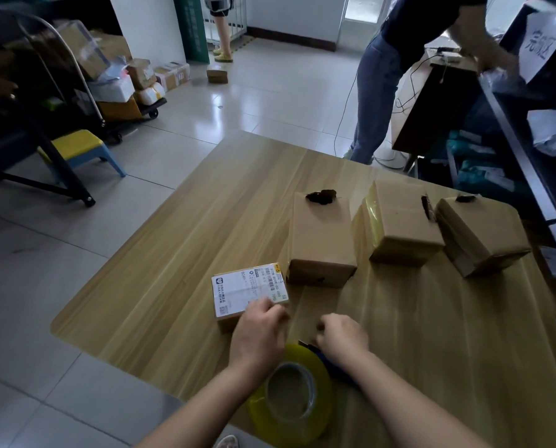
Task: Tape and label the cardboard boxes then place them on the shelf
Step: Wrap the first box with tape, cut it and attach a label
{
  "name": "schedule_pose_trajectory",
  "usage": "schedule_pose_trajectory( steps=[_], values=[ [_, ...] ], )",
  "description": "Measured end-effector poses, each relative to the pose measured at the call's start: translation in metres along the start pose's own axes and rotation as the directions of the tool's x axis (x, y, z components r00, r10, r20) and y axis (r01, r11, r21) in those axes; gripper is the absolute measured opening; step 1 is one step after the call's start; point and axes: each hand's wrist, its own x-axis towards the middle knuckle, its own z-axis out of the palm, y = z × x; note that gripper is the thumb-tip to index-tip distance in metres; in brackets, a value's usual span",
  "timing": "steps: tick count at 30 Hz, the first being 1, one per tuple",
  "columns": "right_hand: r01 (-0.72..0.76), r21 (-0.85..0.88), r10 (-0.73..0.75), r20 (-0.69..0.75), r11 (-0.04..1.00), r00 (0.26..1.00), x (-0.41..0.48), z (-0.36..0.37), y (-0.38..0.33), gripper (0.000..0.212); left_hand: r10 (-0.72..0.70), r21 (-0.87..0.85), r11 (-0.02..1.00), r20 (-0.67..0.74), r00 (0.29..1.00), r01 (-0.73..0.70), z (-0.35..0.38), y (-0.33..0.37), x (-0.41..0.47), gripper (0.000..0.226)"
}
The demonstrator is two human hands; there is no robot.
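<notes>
A small labelled box (249, 294) was seen near the front of a wooden table (173, 270), its white label (241, 286) facing up. The left hand (259, 333) was laid on the box's near right corner, with the fingers curled over its edge. The right hand (343, 337) was held just beside it, curled into a fist; whether anything was gripped could not be told. A yellowish tape roll (291, 396) on a blue dispenser (331, 363) was lodged between the forearms. Three plain boxes (320, 240) were lined up further back, towards the dark shelf (529, 150) at the right.
</notes>
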Motion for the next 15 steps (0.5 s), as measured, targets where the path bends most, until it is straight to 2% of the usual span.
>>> schedule_pose_trajectory(
  steps=[1, 2, 4, 6, 8, 10, 12, 15],
  values=[
    [0.014, 0.070, -0.013, -0.009, 0.997, 1.000, 0.003, -0.003, -0.006, 0.036, 0.115, 0.060, 0.992, -0.082, 0.990, -0.110, -0.005, -0.002, 0.007, 0.016],
    [0.035, 0.133, -0.034, -0.010, 0.991, 0.999, 0.006, -0.006, -0.012, 0.043, 0.162, 0.150, 0.978, -0.095, 0.982, -0.147, -0.009, -0.004, 0.015, 0.028],
    [0.071, 0.257, -0.068, -0.021, 0.964, 0.997, 0.011, -0.009, -0.023, 0.053, 0.027, 0.323, 0.945, 0.095, 0.995, -0.057, -0.018, -0.012, 0.032, 0.069],
    [0.078, 0.357, -0.071, -0.032, 0.931, 0.997, 0.014, -0.011, -0.032, 0.056, -0.180, 0.455, 0.890, 0.300, 0.937, 0.025, -0.025, -0.023, 0.046, 0.096],
    [0.085, 0.418, -0.074, -0.042, 0.904, 0.996, 0.018, -0.009, -0.038, 0.055, -0.259, 0.488, 0.871, 0.371, 0.892, 0.051, -0.029, -0.030, 0.055, 0.105],
    [0.119, 0.503, -0.100, -0.064, 0.856, 0.993, 0.021, -0.007, -0.041, 0.049, -0.246, 0.466, 0.884, 0.402, 0.882, 0.034, -0.032, -0.033, 0.061, 0.106],
    [0.144, 0.647, -0.115, -0.087, 0.749, 0.990, 0.023, -0.009, -0.042, 0.042, -0.257, 0.423, 0.904, 0.419, 0.871, 0.063, -0.037, -0.036, 0.068, 0.107],
    [0.139, 0.808, -0.125, -0.081, 0.573, 0.989, 0.023, -0.020, -0.044, 0.037, -0.354, 0.317, 0.920, 0.427, 0.832, 0.228, -0.047, -0.037, 0.076, 0.106]
  ],
)
